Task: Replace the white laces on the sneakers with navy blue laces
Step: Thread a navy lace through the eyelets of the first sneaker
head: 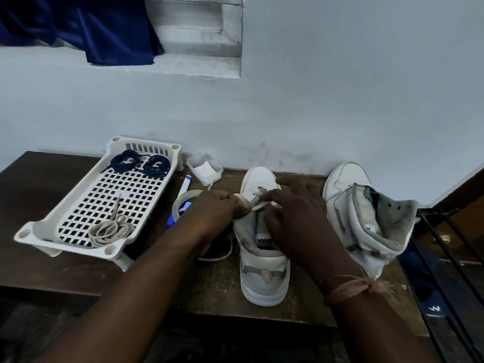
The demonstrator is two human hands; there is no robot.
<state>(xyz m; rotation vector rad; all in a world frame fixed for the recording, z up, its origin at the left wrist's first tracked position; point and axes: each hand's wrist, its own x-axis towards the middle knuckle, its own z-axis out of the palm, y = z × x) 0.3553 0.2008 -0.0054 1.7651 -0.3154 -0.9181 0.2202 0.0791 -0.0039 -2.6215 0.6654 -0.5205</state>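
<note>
On the dark wooden table (78, 263), well to the left of both hands, a white perforated tray (86, 205) stands on short legs. Its far end holds the coiled navy blue laces (141, 163); its near end holds a loose bundle of off-white lace (111, 229), already out of a shoe. Between the tray and the left hand lie a marker pen (185, 183) and a roll of clear tape (183, 203), and beyond them, against the wall, sits a small clear plastic container (204, 169).

The left hand (220, 208) comes in from the lower left, forearm slanting up across the table edge, wrist straight, fingers curled tight. It pinches the white lace (262, 205) where it leaves the shoe, knuckles upward, resting against the left side of the near sneaker (262, 247). A slack run of the same lace loops down onto the table below this hand.

The right hand (296, 218) reaches from the lower right, palm down over the sneaker's tongue, thumb and forefinger closed on the lace just to the right of the left hand's pinch, the other fingers spread toward the toe. A frayed pink thread band (353, 286) circles its wrist. The sneaker stands upright, toe to the wall, still threaded near the toe.

To the right of the grip, apart from it, the second sneaker (366, 221) leans with its collar gaping and no lace showing.
</note>
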